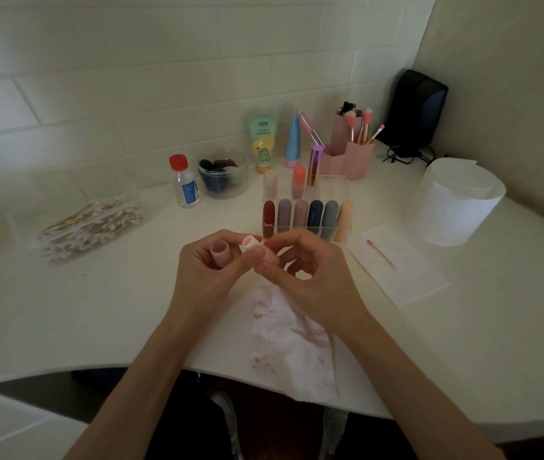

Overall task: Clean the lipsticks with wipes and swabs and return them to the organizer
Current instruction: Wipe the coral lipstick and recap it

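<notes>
My left hand [209, 273] holds a pale pink lipstick cap [220, 253] between curled fingers, its opening facing up. My right hand [310, 273] pinches the pink lipstick body [252, 244] at the same height, just right of the cap; both thumbs meet around it. A stained white wipe [290, 343] lies on the table under my hands. The clear organizer [307, 220] stands just behind, with several lipsticks in its front row and three taller ones in the back row. A used swab [380, 254] with a red tip lies on a white sheet [400, 270] at the right.
A clear box of cotton swabs [88, 224] sits at the left. Behind stand a small bottle with a red cap [185, 180], a jar of sponges [222, 172], two tubes, and a pink brush holder [351, 151]. A roll of wipes [456, 200] stands at the right.
</notes>
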A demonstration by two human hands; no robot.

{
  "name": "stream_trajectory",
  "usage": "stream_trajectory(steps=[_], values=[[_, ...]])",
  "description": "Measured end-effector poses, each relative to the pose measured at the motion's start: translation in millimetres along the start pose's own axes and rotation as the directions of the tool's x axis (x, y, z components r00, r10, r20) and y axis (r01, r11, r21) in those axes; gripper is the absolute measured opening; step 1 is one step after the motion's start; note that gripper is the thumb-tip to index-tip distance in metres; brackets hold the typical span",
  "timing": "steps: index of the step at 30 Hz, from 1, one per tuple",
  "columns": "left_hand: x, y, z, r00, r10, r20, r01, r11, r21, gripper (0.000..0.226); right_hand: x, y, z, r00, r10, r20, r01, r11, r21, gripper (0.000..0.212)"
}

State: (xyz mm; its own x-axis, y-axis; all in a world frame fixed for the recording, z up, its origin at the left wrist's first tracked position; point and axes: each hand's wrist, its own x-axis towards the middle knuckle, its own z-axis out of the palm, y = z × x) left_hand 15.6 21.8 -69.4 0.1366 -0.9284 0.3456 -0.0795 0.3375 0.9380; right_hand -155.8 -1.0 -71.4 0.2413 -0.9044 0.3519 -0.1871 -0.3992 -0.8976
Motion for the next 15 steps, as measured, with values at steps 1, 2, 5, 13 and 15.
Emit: stream_trajectory(steps=[1, 2, 5, 13, 15], values=[[0.0, -0.2, -0.1, 1.0, 0.006, 0.015, -0.006, 1.0, 0.011, 0.015, 0.4, 0.5, -0.2, 1.0, -0.005, -0.013, 0.005, 1.0, -0.002, 0.03], [0.0, -0.7, -0.2, 0.999, 0.011, 0.031, -0.012, 1.0, 0.02, 0.013, 0.6, 0.9, -0.5, 1.0, -0.012, -0.022, 0.012, 1.0, -0.005, 0.03], [-0.1, -0.7, 0.1, 0.998, 0.019, 0.052, -0.02, 1.0, 0.021, 0.009, 0.3, 2.5, 0.0, 0.999, -0.035, -0.035, 0.034, 0.999, -0.028, 0.029], [2.9, -5.5, 2.9, 0.994, -0.083, 0.068, 0.082, 0.997, 0.014, 0.048, 1.4, 5.3, -1.9, 0.992, -0.05, -0.113, 0.039, 0.995, -0.095, 0.029], [6.0, -8.2, 5.0, 0.976, -0.191, 0.108, 0.201, 0.975, -0.097, 0.049, 1.7, 6.9, -3.5, 0.989, -0.029, -0.144, 0.014, 0.994, -0.104, 0.028]])
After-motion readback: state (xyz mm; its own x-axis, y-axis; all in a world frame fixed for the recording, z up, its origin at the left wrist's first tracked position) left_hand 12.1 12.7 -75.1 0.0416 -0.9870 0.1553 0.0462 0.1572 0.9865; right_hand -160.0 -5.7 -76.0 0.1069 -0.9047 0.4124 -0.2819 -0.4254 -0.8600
